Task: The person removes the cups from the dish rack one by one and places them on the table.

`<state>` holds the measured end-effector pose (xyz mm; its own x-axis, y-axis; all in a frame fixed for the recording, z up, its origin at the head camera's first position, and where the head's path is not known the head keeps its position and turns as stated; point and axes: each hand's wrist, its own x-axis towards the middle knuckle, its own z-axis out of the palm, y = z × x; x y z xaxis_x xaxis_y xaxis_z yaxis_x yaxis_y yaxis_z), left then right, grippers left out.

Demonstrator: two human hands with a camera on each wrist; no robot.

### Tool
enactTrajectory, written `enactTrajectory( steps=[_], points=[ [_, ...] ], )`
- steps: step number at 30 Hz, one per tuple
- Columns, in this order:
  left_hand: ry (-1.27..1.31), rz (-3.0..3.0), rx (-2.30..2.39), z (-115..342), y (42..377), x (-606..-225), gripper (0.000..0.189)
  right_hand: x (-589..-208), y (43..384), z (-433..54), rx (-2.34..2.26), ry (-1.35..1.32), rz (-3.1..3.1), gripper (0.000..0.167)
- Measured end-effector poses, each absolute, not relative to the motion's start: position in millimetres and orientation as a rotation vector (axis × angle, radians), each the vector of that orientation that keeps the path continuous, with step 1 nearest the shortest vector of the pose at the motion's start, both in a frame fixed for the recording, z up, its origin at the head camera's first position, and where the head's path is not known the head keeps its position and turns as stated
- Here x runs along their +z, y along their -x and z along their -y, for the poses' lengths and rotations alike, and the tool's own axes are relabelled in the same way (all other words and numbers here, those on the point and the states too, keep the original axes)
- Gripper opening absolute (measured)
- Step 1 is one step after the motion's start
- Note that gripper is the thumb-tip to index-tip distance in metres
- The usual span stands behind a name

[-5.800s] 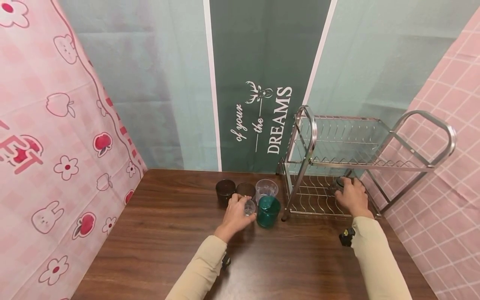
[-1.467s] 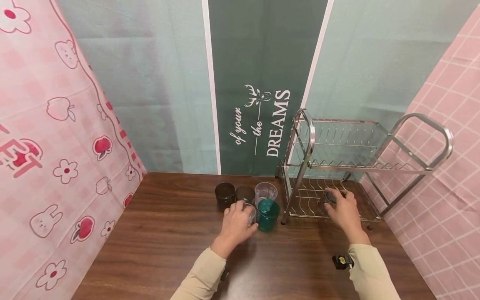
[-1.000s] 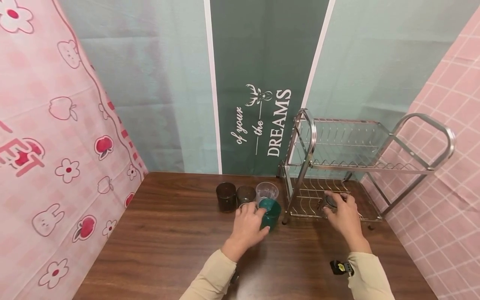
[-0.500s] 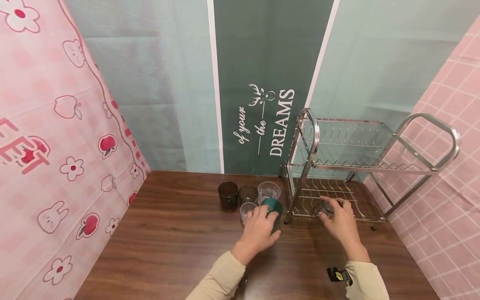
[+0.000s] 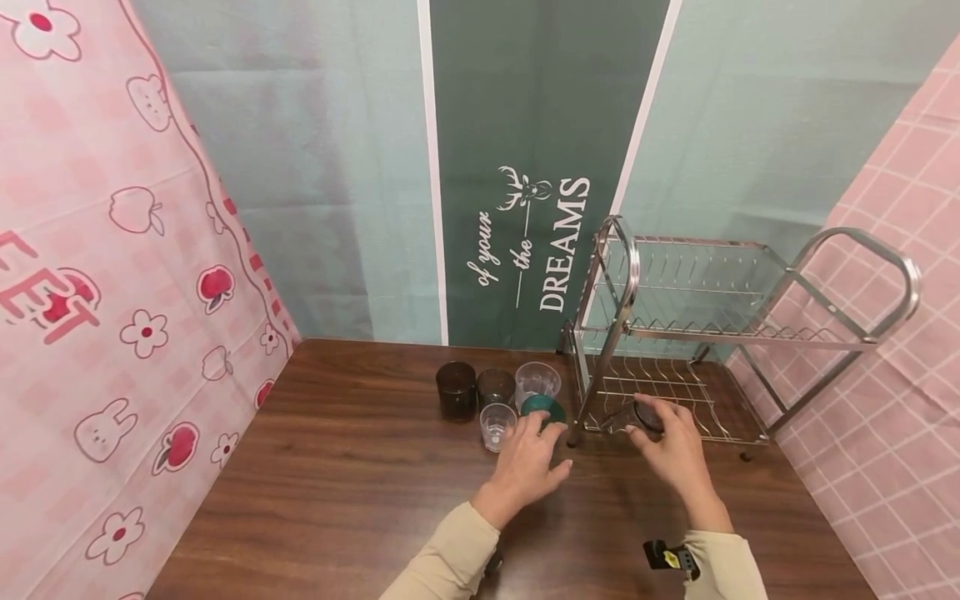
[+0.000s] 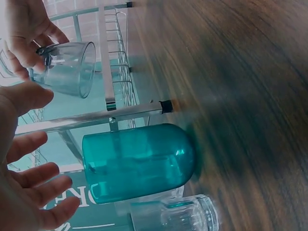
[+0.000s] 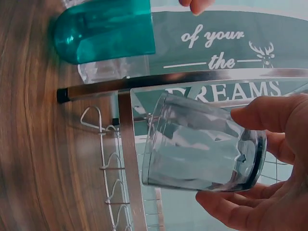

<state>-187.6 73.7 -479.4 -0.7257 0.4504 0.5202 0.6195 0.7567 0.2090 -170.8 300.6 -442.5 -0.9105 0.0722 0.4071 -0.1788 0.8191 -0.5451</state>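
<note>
My right hand (image 5: 675, 446) grips a smoky clear glass (image 7: 197, 144) at its narrower, dark-ringed end. The glass's wider end points down, beside the front left of the rack's lower shelf in the head view. My left hand (image 5: 525, 462) hovers over a translucent teal cup (image 6: 139, 163), its fingers spread and apart from the cup in the left wrist view. The hand covers much of the teal cup in the head view. Left of it stands a small clear cup (image 5: 498, 427). Behind these are a dark brown cup (image 5: 456, 392), a smoky brown cup (image 5: 495, 385) and a wider clear cup (image 5: 537, 382).
A two-tier metal dish rack (image 5: 750, 337) stands at the right of the wooden table (image 5: 337, 467), one leg close to the teal cup. Patterned pink cloths (image 5: 142, 250) hang at both sides, with a green lettered curtain (image 5: 525, 100) behind.
My left hand has let go of the small clear cup and moved right over the teal cup. My right hand has brought the glass forward and left from the lower shelf.
</note>
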Motion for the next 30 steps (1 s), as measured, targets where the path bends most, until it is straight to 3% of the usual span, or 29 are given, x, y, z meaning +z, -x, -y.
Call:
enactTrajectory(
  steps=[17,30],
  points=[
    [0.877,2.462,-0.774,-85,191,-484,0.051,-454,166,-294,1.065,-0.011,2.506,0.045],
    [0.951,2.353,-1.198,-91,192,-488,0.072,-457,166,-287,1.532,0.049,2.401,0.044]
  ],
)
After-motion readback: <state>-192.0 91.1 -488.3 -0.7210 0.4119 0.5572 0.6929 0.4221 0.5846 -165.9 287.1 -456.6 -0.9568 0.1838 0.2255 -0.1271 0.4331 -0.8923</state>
